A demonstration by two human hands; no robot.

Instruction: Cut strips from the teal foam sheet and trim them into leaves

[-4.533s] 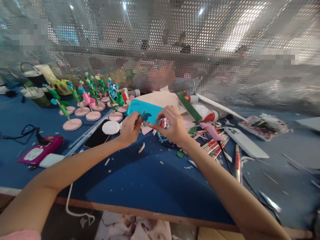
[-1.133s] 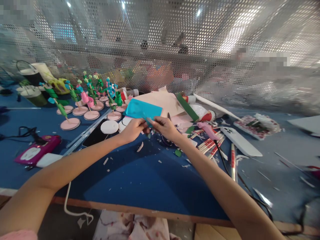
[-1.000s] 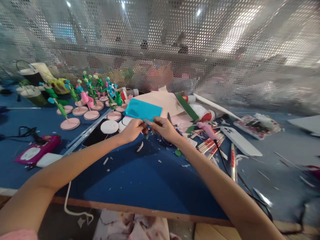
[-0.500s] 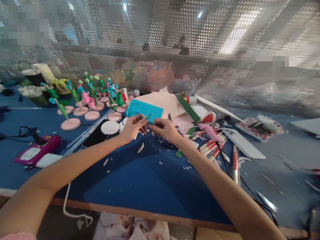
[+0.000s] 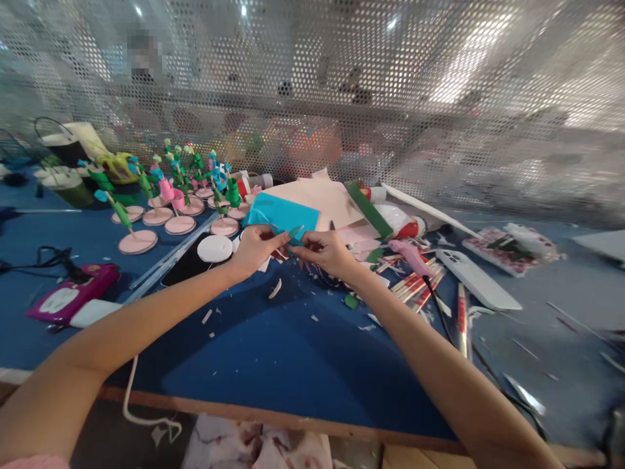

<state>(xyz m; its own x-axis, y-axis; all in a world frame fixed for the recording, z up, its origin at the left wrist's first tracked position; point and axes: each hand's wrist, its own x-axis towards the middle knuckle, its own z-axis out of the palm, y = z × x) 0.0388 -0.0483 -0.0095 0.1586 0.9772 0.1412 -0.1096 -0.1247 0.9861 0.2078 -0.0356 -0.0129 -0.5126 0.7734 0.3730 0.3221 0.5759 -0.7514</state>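
Observation:
Near the middle of the table, my left hand [image 5: 254, 253] and my right hand [image 5: 332, 253] meet with fingertips pinched together. Between them is a small piece of blue paper [image 5: 295, 231], its tip pointing up. The fingers partly cover it, so its full shape is hidden. Just behind the hands lies a larger blue sheet [image 5: 280, 212], resting against pale pink sheets [image 5: 322, 198]. A white disc [image 5: 215, 248] on a black flat object [image 5: 183, 268] is left of my left hand. Beside my right wrist is a pink glue gun [image 5: 411, 257] with a black cord.
Paper flowers [image 5: 180, 172] on round pink bases [image 5: 138, 241] stand at the left, behind a purple power strip [image 5: 81, 293]. On the right are thin sticks [image 5: 415, 286], a white phone [image 5: 481, 280] and a green strip [image 5: 370, 212]. A perforated metal panel [image 5: 312, 78] rises behind the table.
The small blue paper has turned slightly between my fingertips, and the fingers have shifted a little. Both hands stay in nearly the same place.

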